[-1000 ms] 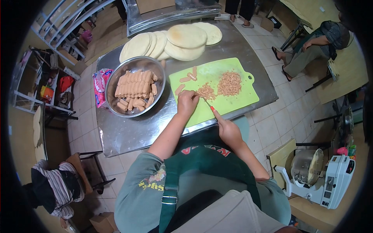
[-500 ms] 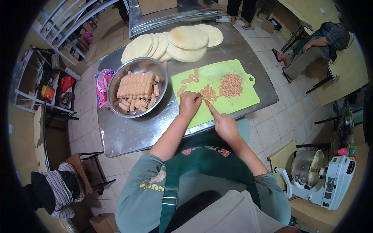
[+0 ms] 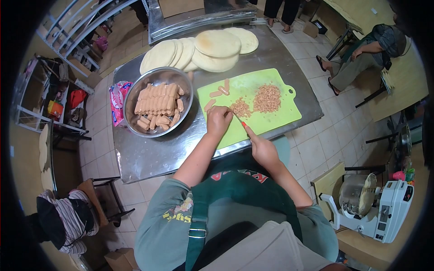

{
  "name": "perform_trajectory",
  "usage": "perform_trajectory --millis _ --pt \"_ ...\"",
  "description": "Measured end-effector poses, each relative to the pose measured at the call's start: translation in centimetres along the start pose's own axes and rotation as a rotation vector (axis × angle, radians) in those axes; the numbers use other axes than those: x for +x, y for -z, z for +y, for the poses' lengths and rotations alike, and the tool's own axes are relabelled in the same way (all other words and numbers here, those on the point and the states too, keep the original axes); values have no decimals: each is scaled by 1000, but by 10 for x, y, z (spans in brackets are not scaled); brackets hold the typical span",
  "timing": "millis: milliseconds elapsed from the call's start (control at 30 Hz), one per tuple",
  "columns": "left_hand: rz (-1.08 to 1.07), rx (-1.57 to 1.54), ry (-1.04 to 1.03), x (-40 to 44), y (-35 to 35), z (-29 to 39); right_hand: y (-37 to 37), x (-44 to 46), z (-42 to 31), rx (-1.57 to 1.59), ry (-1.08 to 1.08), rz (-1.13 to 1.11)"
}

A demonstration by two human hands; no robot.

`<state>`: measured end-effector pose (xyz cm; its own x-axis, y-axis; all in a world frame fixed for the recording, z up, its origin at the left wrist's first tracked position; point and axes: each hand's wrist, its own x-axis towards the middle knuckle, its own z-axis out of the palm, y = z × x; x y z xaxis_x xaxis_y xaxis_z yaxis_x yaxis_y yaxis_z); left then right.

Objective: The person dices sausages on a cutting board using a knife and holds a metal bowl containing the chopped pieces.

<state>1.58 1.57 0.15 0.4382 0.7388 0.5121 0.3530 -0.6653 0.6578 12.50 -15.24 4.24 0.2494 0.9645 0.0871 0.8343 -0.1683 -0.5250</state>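
Observation:
My right hand [image 3: 265,150] is closed around a knife [image 3: 244,124] with a red-orange handle, its blade pointing up and left. Beside the blade, my left hand [image 3: 219,121] rests on the green cutting board [image 3: 275,119] with fingers bunched together; whatever they pinch is hidden. Finely chopped sausage [image 3: 241,107] lies just past the knife tip, and a bigger chopped heap [image 3: 267,98] sits to its right. Several uncut sausage pieces [image 3: 216,94] are on the board's left part. Left of the board, a steel bowl [image 3: 191,100] holds many more sausages [image 3: 156,99].
Round flatbreads [image 3: 218,44] are piled at the back of the metal table [image 3: 149,158]. A pink plastic packet [image 3: 118,101] lies left of the bowl. A seated person [image 3: 368,52] is at the right, and a stand mixer [image 3: 384,210] stands at lower right.
The knife and my right hand have shifted slightly down toward me. My left hand stays almost in place at the board. The view has moved a little.

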Motion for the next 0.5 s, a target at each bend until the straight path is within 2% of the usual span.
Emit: perform_trajectory --millis 333,400,500 --pt "-34 13 34 -5 8 5 15 -8 3 243 -36 13" --pt "-34 70 -29 -6 9 10 19 -8 2 318 -138 -35" --pt "-65 113 16 -8 7 9 23 -7 -3 286 -199 -59"
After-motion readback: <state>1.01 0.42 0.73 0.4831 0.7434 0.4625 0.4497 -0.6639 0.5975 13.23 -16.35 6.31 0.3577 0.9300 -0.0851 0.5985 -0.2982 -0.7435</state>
